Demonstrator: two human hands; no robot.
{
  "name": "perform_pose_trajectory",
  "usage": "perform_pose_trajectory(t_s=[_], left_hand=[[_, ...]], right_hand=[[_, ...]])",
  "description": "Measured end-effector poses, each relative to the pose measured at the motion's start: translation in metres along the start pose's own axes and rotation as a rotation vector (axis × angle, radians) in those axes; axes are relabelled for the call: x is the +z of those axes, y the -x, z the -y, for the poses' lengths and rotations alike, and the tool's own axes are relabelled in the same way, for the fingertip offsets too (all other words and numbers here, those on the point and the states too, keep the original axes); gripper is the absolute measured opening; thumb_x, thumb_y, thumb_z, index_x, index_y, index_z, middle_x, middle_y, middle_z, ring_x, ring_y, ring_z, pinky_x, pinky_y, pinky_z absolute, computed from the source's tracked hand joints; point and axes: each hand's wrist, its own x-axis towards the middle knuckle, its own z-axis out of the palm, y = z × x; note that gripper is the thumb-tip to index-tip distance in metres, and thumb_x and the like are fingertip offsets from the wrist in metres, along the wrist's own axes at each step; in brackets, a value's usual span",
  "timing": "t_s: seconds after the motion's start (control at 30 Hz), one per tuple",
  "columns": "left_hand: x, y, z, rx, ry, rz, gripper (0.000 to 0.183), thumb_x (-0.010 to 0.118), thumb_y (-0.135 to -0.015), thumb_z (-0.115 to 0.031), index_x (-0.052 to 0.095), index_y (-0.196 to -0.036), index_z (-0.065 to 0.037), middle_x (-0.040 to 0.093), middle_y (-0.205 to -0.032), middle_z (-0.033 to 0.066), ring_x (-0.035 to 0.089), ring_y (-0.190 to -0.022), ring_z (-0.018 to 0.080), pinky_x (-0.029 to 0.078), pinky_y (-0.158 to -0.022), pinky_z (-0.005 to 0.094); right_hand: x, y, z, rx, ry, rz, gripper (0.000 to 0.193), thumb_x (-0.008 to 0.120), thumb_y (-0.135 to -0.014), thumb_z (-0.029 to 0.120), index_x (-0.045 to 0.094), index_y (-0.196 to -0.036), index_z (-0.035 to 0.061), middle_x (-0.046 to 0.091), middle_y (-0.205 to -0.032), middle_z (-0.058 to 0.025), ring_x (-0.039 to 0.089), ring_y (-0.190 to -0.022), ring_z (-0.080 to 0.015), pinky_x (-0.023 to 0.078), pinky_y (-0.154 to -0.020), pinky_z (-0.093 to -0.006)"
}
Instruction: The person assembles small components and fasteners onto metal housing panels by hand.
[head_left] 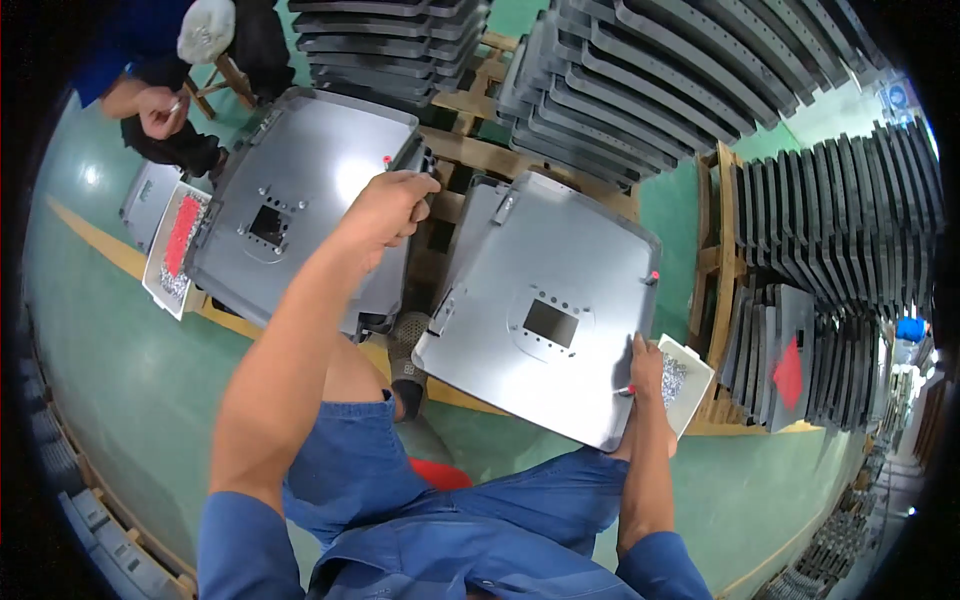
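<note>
On the right, a grey metal panel (490,330) with a square cut-out lies tilted near my lap. My right hand (648,375) grips its right edge, beside a small red-tipped piece (628,390). Another red-tipped piece (655,276) stands farther up that edge. My left hand (392,208) is closed over the right edge of a second grey metal panel (310,150); what its curled fingers hold, if anything, is hidden. A red-tipped piece (387,161) stands just beyond this hand. Several small studs surround the second panel's cut-out.
White bins of small metal parts stand beside the panels, one at right (697,378), one at left (152,270) with red pieces. Stacked dark panels (640,80) rise on wooden pallets ahead; more stand at right (840,220). A co-worker's hand (160,112) is at upper left.
</note>
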Motion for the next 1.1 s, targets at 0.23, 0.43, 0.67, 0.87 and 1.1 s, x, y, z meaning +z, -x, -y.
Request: perform_pose_trajectory(t_s=[0.23, 0.43, 0.67, 0.87, 1.1], left_hand=[[-0.049, 0.022, -0.004, 0.159, 0.118, -0.054, 0.033, 0.044, -0.088, -0.027, 0.055, -0.105, -0.001, 0.034, -0.057, -0.0051, 0.025, -0.045, 0.0044, 0.016, -0.039, 0.0215], [-0.124, 0.021, 0.027, -0.047, -0.141, -0.05, 0.042, 0.042, -0.09, -0.035, 0.054, -0.108, 0.001, 0.032, -0.054, -0.0048, 0.024, -0.042, 0.0047, 0.016, -0.036, 0.0223], [-0.166, 0.029, 0.041, -0.038, 0.153, 0.264, 0.045, 0.044, -0.088, -0.05, 0.054, -0.087, -0.007, 0.025, -0.052, -0.0081, 0.019, -0.04, 0.0032, 0.012, -0.035, 0.0192], [-0.185, 0.013, 0.078, -0.103, 0.303, 0.103, 0.04, 0.048, -0.089, -0.044, 0.036, -0.061, -0.018, 0.028, -0.051, -0.0082, 0.022, -0.041, 0.0028, 0.012, -0.036, 0.0187], [-0.201, 0.043, 0.123, -0.113, 0.61, -0.144, 0.03, 0.049, -0.09, -0.033, 0.038, -0.069, -0.016, 0.028, -0.052, -0.0076, 0.022, -0.041, 0.0029, 0.015, -0.035, 0.0196]], right_hand=[[-0.039, 0.033, 0.038, -0.052, -0.128, -0.035, 0.05, 0.047, -0.089, 0.037, 0.057, -0.091, -0.012, 0.059, -0.076, -0.0136, 0.052, -0.073, -0.0191, 0.042, -0.069, -0.0323], [-0.038, 0.024, 0.126, -0.234, -0.128, -0.026, 0.051, 0.047, -0.089, 0.038, 0.058, -0.089, -0.0118, 0.058, -0.076, -0.0118, 0.049, -0.073, -0.0163, 0.041, -0.067, -0.0309], [-0.009, -0.024, 0.261, -0.497, 0.031, 0.109, 0.061, 0.045, -0.086, 0.049, 0.059, -0.085, -0.0097, 0.059, -0.076, -0.0172, 0.053, -0.07, -0.0216, 0.042, -0.065, -0.0356], [0.047, -0.083, 0.376, -0.903, 0.248, 0.093, 0.062, 0.044, -0.085, 0.051, 0.056, -0.082, -0.0096, 0.057, -0.075, -0.0259, 0.056, -0.073, -0.0353, 0.041, -0.067, -0.0399], [0.157, -0.08, 0.468, -1.288, 0.149, 0.173, 0.048, 0.044, -0.087, 0.041, 0.056, -0.077, -0.004, 0.056, -0.078, -0.027, 0.053, -0.076, -0.0425, 0.041, -0.068, -0.0438]])
